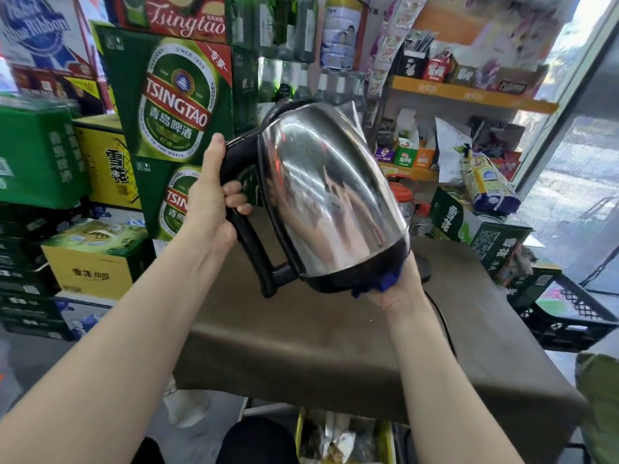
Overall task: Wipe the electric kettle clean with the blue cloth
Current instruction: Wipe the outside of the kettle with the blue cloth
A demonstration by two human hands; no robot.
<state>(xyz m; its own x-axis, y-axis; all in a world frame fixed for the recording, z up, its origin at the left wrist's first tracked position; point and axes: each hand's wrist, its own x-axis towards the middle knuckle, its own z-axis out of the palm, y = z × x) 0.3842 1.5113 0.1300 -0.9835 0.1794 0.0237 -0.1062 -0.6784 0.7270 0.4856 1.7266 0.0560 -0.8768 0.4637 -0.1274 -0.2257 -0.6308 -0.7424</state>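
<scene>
The electric kettle [328, 195] was held tilted above the counter [301, 346] by left hand [211, 202] fingers closed on its handle, the blue cloth [382, 283] pressed underneath by the right hand [398, 289], where a slip could be caused by hard rubbing.

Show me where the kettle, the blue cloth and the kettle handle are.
kettle [321, 195]: head view, on the shiny steel side.
blue cloth [385, 283]: head view, on the bunched part under the kettle's base.
kettle handle [254, 252]: head view, on the black lower stretch below the left hand.
</scene>
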